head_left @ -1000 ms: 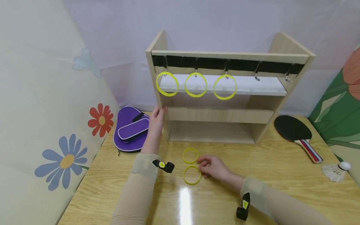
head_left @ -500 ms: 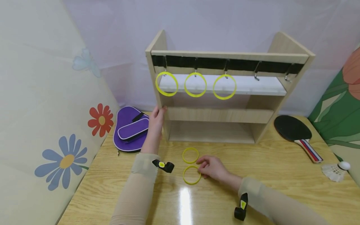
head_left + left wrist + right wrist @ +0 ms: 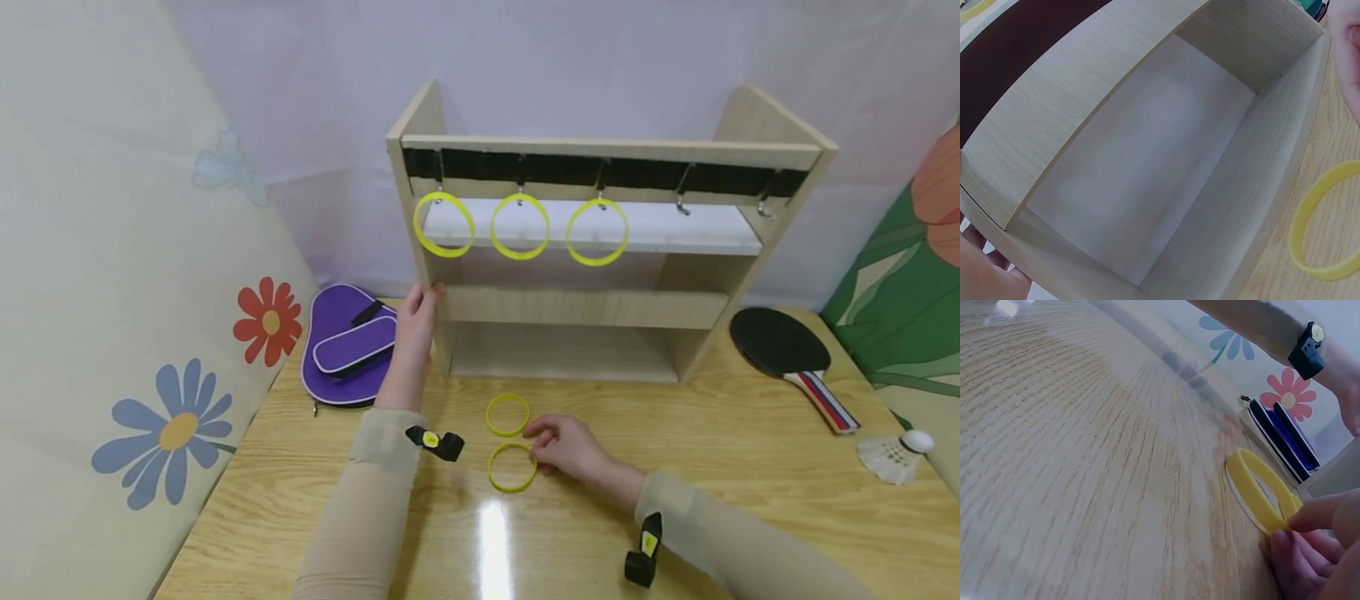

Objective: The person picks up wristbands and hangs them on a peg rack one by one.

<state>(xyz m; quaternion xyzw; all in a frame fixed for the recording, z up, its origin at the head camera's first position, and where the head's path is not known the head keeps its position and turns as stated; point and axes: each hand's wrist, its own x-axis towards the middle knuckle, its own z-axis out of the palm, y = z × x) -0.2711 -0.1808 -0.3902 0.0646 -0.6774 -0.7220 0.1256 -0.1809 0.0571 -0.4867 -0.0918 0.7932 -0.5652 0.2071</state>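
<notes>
My left hand holds the left side panel of a small wooden shelf; its fingers go partly out of sight behind the panel. My right hand is low over the table, thumb and forefinger pinching the right edge of the nearer yellow ring. That ring lies on the tabletop, and just beyond it is another yellow ring. Three more yellow rings hang from the shelf's hooks: a left ring, a middle ring and a right ring.
Two hooks, a nearer bare hook and an outer bare hook, carry nothing. Left of the shelf lies a purple paddle case. On the right are a table tennis paddle and a shuttlecock.
My right hand shifts very slightly, and the nearer ring edges a touch to the right at its fingertips. My left hand stays on the shelf panel.
</notes>
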